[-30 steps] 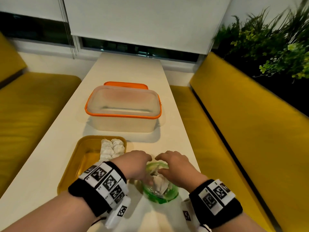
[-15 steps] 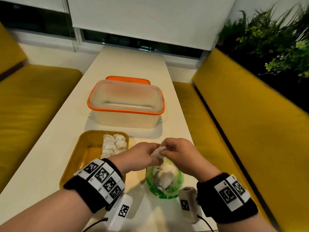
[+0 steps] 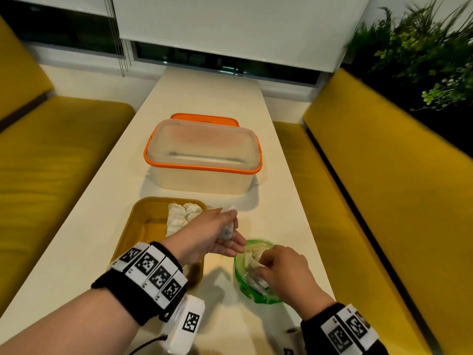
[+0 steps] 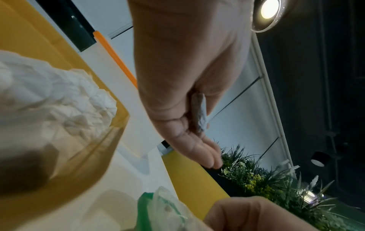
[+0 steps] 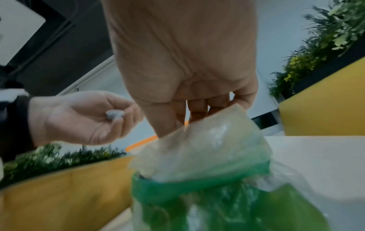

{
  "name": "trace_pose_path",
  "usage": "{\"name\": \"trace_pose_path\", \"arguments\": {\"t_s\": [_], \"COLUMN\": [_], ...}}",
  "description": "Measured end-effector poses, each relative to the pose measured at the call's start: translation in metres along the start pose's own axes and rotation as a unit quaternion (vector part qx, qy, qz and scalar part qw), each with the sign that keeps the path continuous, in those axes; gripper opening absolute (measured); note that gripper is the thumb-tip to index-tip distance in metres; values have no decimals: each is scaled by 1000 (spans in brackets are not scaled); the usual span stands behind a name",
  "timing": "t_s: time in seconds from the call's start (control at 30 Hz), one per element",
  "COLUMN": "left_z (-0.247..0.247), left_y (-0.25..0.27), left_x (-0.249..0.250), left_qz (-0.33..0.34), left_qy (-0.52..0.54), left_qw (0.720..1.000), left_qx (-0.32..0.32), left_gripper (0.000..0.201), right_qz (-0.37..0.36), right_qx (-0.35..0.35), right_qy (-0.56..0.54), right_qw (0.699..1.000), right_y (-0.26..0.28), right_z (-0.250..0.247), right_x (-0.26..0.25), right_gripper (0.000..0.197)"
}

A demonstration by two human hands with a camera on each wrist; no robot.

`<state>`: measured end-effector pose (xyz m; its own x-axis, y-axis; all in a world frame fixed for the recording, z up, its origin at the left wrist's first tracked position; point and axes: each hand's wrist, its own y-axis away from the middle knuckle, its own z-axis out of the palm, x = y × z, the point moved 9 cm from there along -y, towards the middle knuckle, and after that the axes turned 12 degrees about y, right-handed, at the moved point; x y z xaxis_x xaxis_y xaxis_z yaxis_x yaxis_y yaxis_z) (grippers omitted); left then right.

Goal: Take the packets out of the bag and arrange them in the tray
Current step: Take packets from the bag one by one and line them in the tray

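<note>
A yellow tray (image 3: 133,226) near the table's front left holds white packets (image 3: 183,216) along its far right side. My left hand (image 3: 230,228) hovers just right of the tray's far corner and pinches one small white packet (image 3: 227,226), also seen as a grey packet (image 4: 199,112) between thumb and fingers. The green plastic bag (image 3: 266,297) stands right of the tray. My right hand (image 3: 258,267) reaches into its mouth, fingers curled on a pale packet (image 5: 209,140) that sticks up above the green rim.
A clear tub with an orange rim (image 3: 204,160) stands beyond the tray, its orange lid (image 3: 204,116) behind it. Yellow benches (image 3: 384,201) flank the narrow white table (image 3: 76,252). Plants (image 3: 422,47) fill the far right corner.
Both hands pulled a packet up out of the bag. The left hand now carries it left towards the tray, and the right hand has gone back down into the bag.
</note>
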<state>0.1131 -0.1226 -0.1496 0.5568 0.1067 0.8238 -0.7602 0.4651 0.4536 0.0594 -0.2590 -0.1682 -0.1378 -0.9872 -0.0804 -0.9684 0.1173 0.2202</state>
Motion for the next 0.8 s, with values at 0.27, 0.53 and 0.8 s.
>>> {"name": "trace_pose_path", "arguments": {"t_s": [0.27,0.53,0.8], "left_z": [-14,10,13], "left_y": [-2,1,2], "left_x": [-1,2,9], "left_qz": [12,71,94], "left_qy": [2,-155,-244], "left_qw": [1000,984,963], "left_qx": [19,-50,-59], "left_gripper": [18,11,9], "right_qz": [58,11,-14], "right_qx": [14,-29,-41], "right_qy": [-365,-556,-478], "right_qw": [929,830,878], "right_y": [0,3,7], "right_z": [-13,-27,-36], "right_x": [26,6,-16], "right_gripper": [13,19,39]}}
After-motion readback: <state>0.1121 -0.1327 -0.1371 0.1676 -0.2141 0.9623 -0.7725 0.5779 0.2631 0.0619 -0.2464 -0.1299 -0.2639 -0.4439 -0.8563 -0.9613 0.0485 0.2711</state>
